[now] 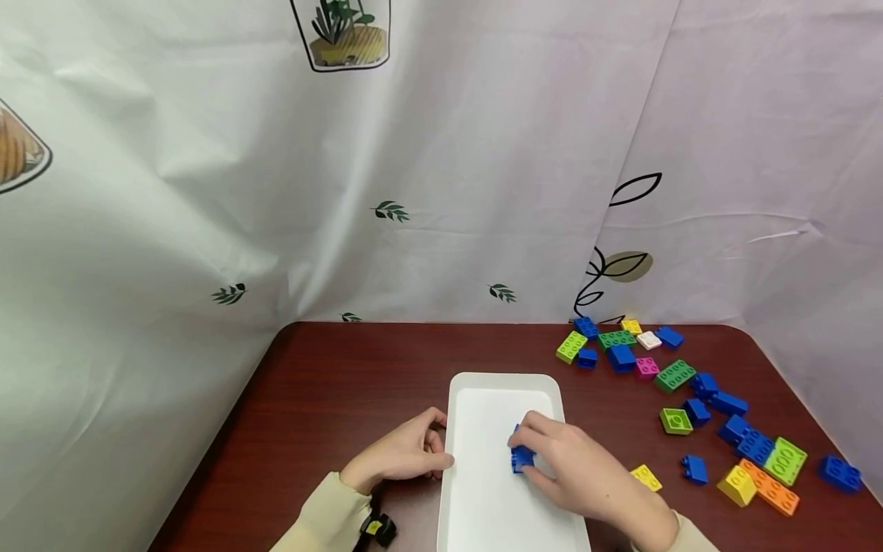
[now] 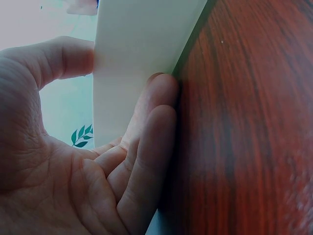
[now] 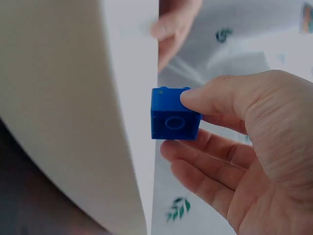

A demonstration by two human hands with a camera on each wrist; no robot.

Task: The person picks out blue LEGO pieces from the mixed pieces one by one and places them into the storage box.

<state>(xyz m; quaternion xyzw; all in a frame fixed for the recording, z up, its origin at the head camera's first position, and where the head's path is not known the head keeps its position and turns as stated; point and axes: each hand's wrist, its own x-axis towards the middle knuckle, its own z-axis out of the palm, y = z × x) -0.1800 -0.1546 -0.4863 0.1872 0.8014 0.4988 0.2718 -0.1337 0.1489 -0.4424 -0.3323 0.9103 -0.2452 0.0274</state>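
Observation:
Over the middle of a white tray [image 1: 483,506], my right hand [image 1: 576,468] pinches a blue toy brick [image 1: 522,458] between thumb and fingers. The right wrist view shows the blue brick [image 3: 175,115] with its hollow underside facing the camera and studs at the top, close over the tray. My left hand [image 1: 407,448] holds the tray's left edge. In the left wrist view, the thumb lies on the rim while the fingertips [image 2: 164,88] press low against the tray's side wall [image 2: 132,54], next to the tabletop.
Right of the tray lie scattered toy bricks: several blue ones, a dark green brick [image 1: 674,376], a lime brick [image 1: 785,461], an orange brick [image 1: 776,491], a yellow brick [image 1: 646,478], a pink brick [image 1: 647,368] and a white brick [image 1: 648,340]. A patterned curtain [image 1: 441,169] hangs behind the brown table [image 1: 345,383].

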